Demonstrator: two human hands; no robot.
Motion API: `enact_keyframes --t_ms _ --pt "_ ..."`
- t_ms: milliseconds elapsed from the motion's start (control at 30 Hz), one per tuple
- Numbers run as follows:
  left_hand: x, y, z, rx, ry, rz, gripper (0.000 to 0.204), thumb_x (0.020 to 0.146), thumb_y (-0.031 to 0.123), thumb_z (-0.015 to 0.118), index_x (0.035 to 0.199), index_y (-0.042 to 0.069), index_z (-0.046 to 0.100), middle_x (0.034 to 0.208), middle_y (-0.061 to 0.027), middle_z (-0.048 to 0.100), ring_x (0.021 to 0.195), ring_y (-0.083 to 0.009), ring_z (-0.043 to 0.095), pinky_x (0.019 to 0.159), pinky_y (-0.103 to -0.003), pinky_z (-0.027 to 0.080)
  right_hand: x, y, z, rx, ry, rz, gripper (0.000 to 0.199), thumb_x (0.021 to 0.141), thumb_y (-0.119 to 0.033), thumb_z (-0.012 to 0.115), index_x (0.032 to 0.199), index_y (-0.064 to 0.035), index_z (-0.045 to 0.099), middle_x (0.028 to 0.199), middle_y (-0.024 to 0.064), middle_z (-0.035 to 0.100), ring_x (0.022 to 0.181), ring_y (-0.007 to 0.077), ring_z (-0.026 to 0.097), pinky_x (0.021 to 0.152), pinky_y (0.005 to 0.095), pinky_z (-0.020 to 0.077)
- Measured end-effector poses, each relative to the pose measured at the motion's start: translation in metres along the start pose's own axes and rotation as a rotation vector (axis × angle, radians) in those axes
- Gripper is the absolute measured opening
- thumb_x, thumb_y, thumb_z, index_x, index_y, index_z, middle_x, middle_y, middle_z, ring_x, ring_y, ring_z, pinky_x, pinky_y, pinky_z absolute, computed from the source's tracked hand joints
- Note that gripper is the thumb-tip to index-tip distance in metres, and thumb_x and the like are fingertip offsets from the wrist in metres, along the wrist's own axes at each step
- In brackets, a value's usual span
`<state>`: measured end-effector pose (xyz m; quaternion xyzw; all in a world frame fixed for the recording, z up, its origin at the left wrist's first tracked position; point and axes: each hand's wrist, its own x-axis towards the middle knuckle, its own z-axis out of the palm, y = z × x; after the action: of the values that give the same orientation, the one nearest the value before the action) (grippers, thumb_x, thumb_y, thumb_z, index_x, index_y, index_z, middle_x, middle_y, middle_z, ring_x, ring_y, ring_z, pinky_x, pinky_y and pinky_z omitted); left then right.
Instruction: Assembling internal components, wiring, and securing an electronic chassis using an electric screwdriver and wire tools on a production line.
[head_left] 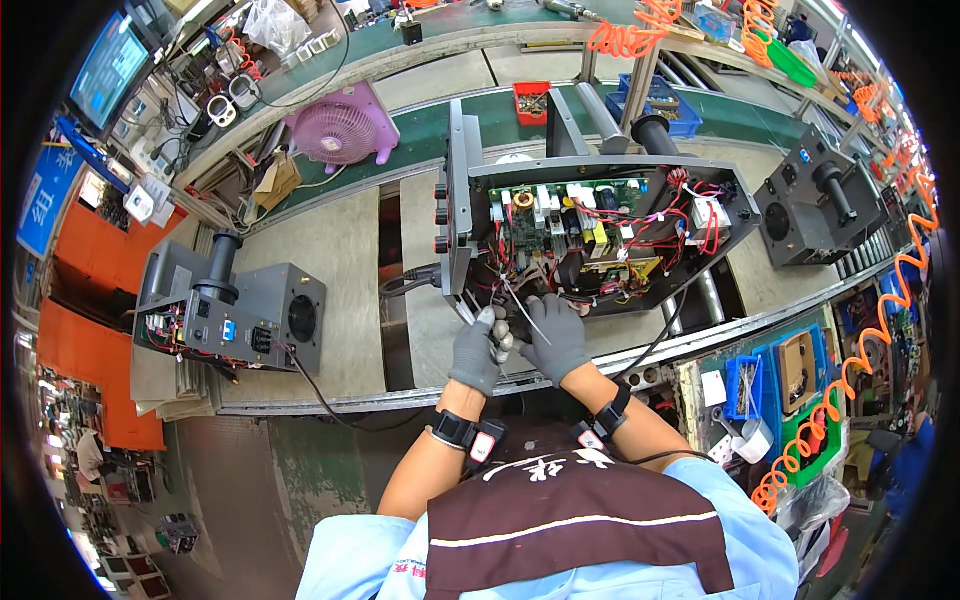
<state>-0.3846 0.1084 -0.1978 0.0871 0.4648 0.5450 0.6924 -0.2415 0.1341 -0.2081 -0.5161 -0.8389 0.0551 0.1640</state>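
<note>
In the head view, the only view here, you have the open grey equipment chassis (600, 168) straight ahead at 12 o'clock, lying across the line with its circuit board (560, 215) exposed and red wires (712, 235) looping at the board's 3 o'clock side. Both your gloved hands are at the chassis's near edge, around its 7 o'clock. Your left hand (477, 356) has its fingers curled, more closed than open, beside your right hand (556, 338), whose fingers are bent and reach in toward the wiring. A thin white strip (527, 315), possibly a cable tie, slants between your 2 hands; you can't be told for sure from here which fingers grip it, or whether either hand has hold of a wire.

The step in hand looks like dressing or securing the wires at that near edge. Judging by that, your next move calls for a steady hold on the bundle with 1 hand while the other draws the strip snug, keeping leads unpinched. Of the similar grey units, 1 (225, 325) sits at your 9 o'clock, another (815, 205) at your 2 o'clock, both well apart from your hands
</note>
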Motion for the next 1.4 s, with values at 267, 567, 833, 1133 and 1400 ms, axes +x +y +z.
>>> enact_keyframes --t_ms 267,567,833,1133,1400 --pt "-0.001 0.003 -0.004 0.006 -0.087 -0.024 0.019 0.093 0.027 0.044 0.089 0.01 0.052 0.061 0.0009 0.047 0.056 -0.0142 0.049 0.044 -0.024 0.036 0.001 0.002 0.003 0.009 0.075 0.004 0.067 0.055 -0.032 0.076 0.11 -0.0043 0.048 0.095 0.0115 0.048 0.09 0.027 0.05 0.072 0.0363 0.043" --pt "-0.002 -0.001 0.002 0.002 -0.065 -0.016 0.019 0.093 0.027 0.045 0.09 0.01 0.053 0.066 -0.0014 0.054 0.056 -0.0164 0.052 0.045 -0.026 0.039 0.002 0.003 -0.002 0.018 0.056 -0.037 0.066 0.055 -0.03 0.076 0.109 -0.0039 0.048 0.095 0.0122 0.049 0.09 0.0275 0.05 0.074 0.0373 0.0425" --pt "-0.007 -0.001 0.006 0.035 -0.096 0.01 0.019 0.093 0.029 0.046 0.088 0.011 0.051 0.06 0.0018 0.042 0.047 -0.009 0.039 0.038 -0.021 0.027 0.009 0.005 -0.005 0.083 -0.019 0.007 0.054 0.06 -0.025 0.072 0.104 -0.0068 0.047 0.093 0.0109 0.05 0.087 0.0276 0.054 0.07 0.0381 0.0467" --pt "-0.042 0.002 0.038 0.009 -0.089 0.028 0.028 0.093 0.039 0.047 0.089 0.012 0.056 0.053 0.006 0.031 0.038 -0.0052 0.023 0.034 -0.02 0.016 -0.006 0.018 -0.038 0.193 0.176 -0.054 0.049 0.063 -0.026 0.07 0.102 -0.0064 0.046 0.091 0.0116 0.049 0.082 0.0281 0.053 0.068 0.0378 0.0458" --pt "-0.044 0.007 0.049 -0.103 -0.297 0.007 0.034 0.094 0.035 0.045 0.095 0.004 0.057 0.054 0.0049 0.03 0.039 -0.0057 0.023 0.035 -0.021 0.02 0.013 0.015 -0.045 0.084 0.201 -0.095 0.055 0.06 -0.031 0.073 0.102 -0.0068 0.047 0.09 0.0113 0.048 0.085 0.0277 0.051 0.068 0.0372 0.0428"
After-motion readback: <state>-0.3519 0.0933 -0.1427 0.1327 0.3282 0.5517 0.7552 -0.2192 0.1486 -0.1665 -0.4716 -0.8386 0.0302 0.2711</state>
